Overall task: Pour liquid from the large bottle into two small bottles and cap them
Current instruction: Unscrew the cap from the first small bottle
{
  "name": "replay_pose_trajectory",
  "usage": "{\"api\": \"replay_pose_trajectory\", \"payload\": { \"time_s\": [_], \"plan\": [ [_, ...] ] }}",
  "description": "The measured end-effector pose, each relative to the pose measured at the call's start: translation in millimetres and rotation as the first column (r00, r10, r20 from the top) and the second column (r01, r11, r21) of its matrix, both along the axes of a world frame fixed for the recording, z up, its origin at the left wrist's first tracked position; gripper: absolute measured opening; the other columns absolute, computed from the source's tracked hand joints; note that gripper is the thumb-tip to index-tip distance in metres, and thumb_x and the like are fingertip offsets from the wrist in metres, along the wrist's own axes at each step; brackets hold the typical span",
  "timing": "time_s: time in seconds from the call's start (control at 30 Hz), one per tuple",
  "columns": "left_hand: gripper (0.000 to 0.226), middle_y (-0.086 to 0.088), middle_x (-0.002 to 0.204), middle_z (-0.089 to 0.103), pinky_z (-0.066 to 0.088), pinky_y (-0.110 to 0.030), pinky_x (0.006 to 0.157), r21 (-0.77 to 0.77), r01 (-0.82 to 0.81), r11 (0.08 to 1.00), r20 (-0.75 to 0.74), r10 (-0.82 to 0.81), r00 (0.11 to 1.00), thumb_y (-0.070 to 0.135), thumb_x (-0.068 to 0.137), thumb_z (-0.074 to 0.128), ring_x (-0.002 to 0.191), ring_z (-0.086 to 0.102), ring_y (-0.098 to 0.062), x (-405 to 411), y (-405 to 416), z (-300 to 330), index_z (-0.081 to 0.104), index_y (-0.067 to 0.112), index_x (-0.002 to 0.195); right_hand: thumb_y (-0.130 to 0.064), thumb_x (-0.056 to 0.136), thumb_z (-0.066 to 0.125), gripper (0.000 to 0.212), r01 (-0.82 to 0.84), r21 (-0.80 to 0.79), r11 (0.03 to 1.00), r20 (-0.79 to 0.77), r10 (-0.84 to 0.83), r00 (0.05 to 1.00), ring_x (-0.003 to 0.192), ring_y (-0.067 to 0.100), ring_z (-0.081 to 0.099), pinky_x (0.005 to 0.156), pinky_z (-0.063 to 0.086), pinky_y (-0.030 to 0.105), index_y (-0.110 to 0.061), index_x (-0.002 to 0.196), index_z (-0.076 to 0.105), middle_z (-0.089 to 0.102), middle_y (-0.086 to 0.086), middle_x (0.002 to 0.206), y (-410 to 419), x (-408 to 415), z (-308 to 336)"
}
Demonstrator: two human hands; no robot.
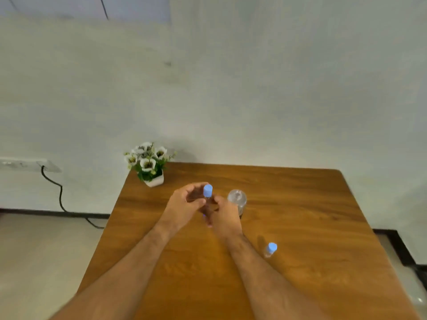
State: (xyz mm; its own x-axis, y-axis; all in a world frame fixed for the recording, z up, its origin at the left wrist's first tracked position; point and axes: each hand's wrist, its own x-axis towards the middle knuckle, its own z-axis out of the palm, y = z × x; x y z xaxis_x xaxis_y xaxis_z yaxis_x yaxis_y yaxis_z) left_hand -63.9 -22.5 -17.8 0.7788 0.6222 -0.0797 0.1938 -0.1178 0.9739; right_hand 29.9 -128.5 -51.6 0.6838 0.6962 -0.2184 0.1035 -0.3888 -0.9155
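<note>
Wooden table [300, 215], warm brown with visible grain, stood with its far edge against a plain pale wall [231, 88]. A small white pot of artificial-looking white flowers [147, 162] sat at the far left corner of the tabletop. On the wall to the left, a white socket strip [25, 163] was mounted low; a black cable [60, 195] ran from it down to the floor [41, 250], which was light beige. A dark skirting band [46, 212] ran along the wall base. Lighting was soft and even. At top left, a bluish panel [69, 5], possibly a window, was too blurred to identify.
</note>
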Motion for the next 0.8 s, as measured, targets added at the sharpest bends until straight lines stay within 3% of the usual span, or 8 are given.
{"api": "replay_pose_trajectory", "payload": {
  "time_s": [0.17, 0.3, 0.6, 0.8],
  "plan": [
    [0.030, 0.011, 0.098, 0.077, 0.058, -0.023, 0.080, 0.129, -0.060, 0.990, 0.143, 0.041, 0.989, 0.017, 0.085, 0.074, 0.095, 0.072, -0.006, 32, 13, 84, 0.070, 0.035, 0.109, -0.014, 0.092, 0.062, 0.028, -0.063, 0.124, 0.990, 0.161, 0.043, 0.986, 0.071, 0.012, 0.071, 0.064, 0.061, 0.039, -0.021, 0.118, 0.069, 0.074, -0.006, 0.092, 20, 36, 85],
    [0.028, 0.015, 0.088, 0.077, 0.053, -0.012, 0.073, 0.223, -0.092, 0.970, 0.241, 0.036, 0.970, 0.014, 0.087, 0.072, 0.084, 0.072, -0.004, 51, 17, 151, 0.071, 0.038, 0.102, -0.012, 0.094, 0.064, 0.028, -0.103, 0.245, 0.964, 0.217, 0.048, 0.975, 0.065, 0.008, 0.070, 0.058, 0.059, 0.025, -0.017, 0.122, 0.067, 0.071, -0.004, 0.100, 26, 56, 149],
    [0.019, 0.012, 0.094, 0.075, 0.053, -0.026, 0.088, 0.303, -0.197, 0.933, 0.430, 0.050, 0.901, 0.020, 0.088, 0.071, 0.093, 0.071, -0.012, 80, 20, 293, 0.073, 0.037, 0.095, -0.007, 0.081, 0.076, 0.041, -0.119, 0.510, 0.852, 0.179, 0.030, 0.983, 0.066, 0.023, 0.073, 0.058, 0.059, 0.029, -0.009, 0.121, 0.067, 0.071, 0.005, 0.099, 30, 81, 287],
    [0.019, 0.013, 0.103, 0.073, 0.049, -0.012, 0.083, 0.365, -0.164, 0.917, 0.505, -0.047, 0.862, 0.020, 0.094, 0.065, 0.098, 0.067, -0.005, 86, 10, 380, 0.070, 0.026, 0.111, -0.003, 0.083, 0.074, 0.046, -0.156, 0.561, 0.813, 0.242, 0.020, 0.970, 0.065, 0.025, 0.072, 0.067, 0.061, 0.030, -0.003, 0.127, 0.062, 0.072, 0.011, 0.098, 22, 89, 378]
  ]
}}
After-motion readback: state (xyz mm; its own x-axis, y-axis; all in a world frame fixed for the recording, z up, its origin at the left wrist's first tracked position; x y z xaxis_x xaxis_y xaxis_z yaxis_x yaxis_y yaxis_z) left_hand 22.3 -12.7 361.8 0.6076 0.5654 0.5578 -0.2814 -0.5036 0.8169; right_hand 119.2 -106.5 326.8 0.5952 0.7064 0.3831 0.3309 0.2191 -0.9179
